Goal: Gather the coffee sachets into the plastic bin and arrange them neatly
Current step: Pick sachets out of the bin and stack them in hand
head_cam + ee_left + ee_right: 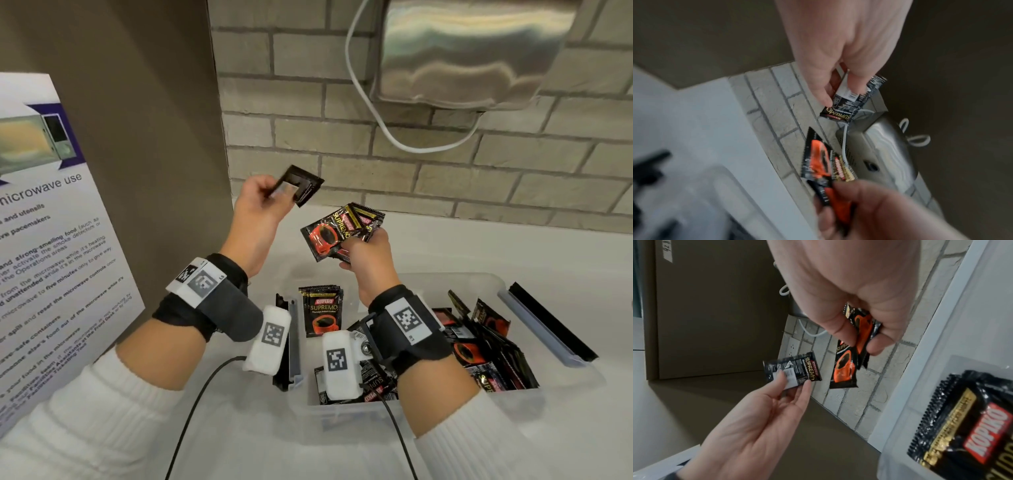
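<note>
Above bin (pixel 493 284): sachets (pixel 329 236) in both hands

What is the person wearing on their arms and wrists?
Both arms have thick white ribbed sleeves. Each wrist wears a black band with white tags printed with black square codes. A small white box with the same kind of code hangs under each wrist, and a thin black cable runs from each box.

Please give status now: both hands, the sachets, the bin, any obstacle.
Left hand pinches one sachet. Right hand grips a fanned bunch. Plastic bin holds loose sachets. No obstacle.
</note>
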`<state>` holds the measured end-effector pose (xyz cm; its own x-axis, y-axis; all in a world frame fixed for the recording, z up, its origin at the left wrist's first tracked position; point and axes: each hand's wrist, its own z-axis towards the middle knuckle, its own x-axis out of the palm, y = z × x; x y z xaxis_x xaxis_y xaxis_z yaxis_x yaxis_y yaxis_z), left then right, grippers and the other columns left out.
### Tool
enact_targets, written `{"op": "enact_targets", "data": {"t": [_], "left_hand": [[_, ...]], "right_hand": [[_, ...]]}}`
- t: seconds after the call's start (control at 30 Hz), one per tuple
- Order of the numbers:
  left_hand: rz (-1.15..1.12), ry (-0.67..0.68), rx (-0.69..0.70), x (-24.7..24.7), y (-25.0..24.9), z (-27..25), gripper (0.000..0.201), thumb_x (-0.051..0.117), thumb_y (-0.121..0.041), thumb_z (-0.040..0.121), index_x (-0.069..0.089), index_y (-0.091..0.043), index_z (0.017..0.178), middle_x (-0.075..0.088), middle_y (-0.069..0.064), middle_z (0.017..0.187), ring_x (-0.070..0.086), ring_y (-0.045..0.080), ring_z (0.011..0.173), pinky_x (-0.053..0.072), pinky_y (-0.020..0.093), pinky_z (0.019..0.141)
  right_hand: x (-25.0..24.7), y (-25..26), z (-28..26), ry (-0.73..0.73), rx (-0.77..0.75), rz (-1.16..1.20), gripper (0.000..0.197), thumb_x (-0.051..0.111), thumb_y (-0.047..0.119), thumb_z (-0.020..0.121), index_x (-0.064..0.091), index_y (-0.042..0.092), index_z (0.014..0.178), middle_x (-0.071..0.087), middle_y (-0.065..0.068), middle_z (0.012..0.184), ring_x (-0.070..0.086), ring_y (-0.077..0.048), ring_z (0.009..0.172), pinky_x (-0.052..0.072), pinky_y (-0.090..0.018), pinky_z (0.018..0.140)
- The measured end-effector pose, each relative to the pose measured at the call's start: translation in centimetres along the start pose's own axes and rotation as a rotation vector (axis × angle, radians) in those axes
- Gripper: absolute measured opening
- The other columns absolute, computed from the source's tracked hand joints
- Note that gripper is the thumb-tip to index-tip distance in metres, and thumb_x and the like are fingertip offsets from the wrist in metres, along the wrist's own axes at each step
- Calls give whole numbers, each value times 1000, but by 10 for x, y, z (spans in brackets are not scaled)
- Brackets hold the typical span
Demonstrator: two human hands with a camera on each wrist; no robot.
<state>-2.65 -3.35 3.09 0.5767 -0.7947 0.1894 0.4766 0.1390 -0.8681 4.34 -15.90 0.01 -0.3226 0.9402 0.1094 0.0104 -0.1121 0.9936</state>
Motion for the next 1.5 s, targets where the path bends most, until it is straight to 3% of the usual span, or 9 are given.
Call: {"op": "enact_targets", "data": {"t": [0.23,0.37,0.53,0.83,0.97,1.1,1.3,1.4,1.5], "left_hand": [[578,403,369,-8,30,-10,26,66,11,73,69,-14,78,58,-2,97,52,-9,104,37,11,97],[582,347,428,-7,45,-9,21,66,10,73,72,-10,78,59,-4,97,54,0,107,38,10,97],[517,274,404,-2,52,-7,26,62,8,73,69,-17,75,58,-9,97,58,9,106,40,13,97],[507,244,367,-1,54,-9,24,50,5,70,67,-11,65,58,-12,96,55,2,107,42,16,96],[495,243,366,2,50,-5,26,49,4,68,68,-12,67,58,-12,94,54,-4,106,42,15,96],[234,242,180,2,39,-4,29,45,7,61,65,-13,62,64,-3,87,59,5,101,47,21,92],[189,-93,70,-20,24,9,20,55,2,85,65,-15,85,63,-3,91,57,10,92,46,27,90],[209,-33,51,-23,11,11,18,59,-4,89,64,-12,105,63,-4,91,58,8,84,50,24,83],[243,21,89,-24,-4,-2,19,68,-1,80,66,-16,93,67,-5,84,61,0,74,52,18,77]], "right_hand": [[4,7,5,142,32,67,23,35,0,90,54,9,101,60,-8,87,58,-15,70,44,-21,50],[4,8,11,135,19,35,28,31,-3,90,50,17,83,58,-5,80,55,-16,67,42,-25,52],[4,4,22,116,2,-95,33,32,-1,90,51,3,116,60,-12,97,55,-15,68,40,-22,49],[13,14,28,236,73,-83,39,32,-4,91,47,2,128,57,-12,91,55,-26,72,43,-30,54],[11,7,22,313,56,71,41,37,32,99,48,4,128,63,-16,105,62,-25,88,52,-35,70],[11,1,24,321,-48,-17,31,54,7,91,46,7,121,61,-15,116,66,-26,97,58,-32,73],[19,19,30,318,-125,63,39,51,-2,91,42,7,128,59,-10,114,65,-21,86,59,-27,63],[29,37,24,365,-187,36,37,53,1,91,44,9,126,61,-10,114,65,-22,90,58,-29,64],[30,50,7,392,-189,111,29,52,2,92,45,14,118,62,-4,106,65,-17,89,58,-32,71]]}}
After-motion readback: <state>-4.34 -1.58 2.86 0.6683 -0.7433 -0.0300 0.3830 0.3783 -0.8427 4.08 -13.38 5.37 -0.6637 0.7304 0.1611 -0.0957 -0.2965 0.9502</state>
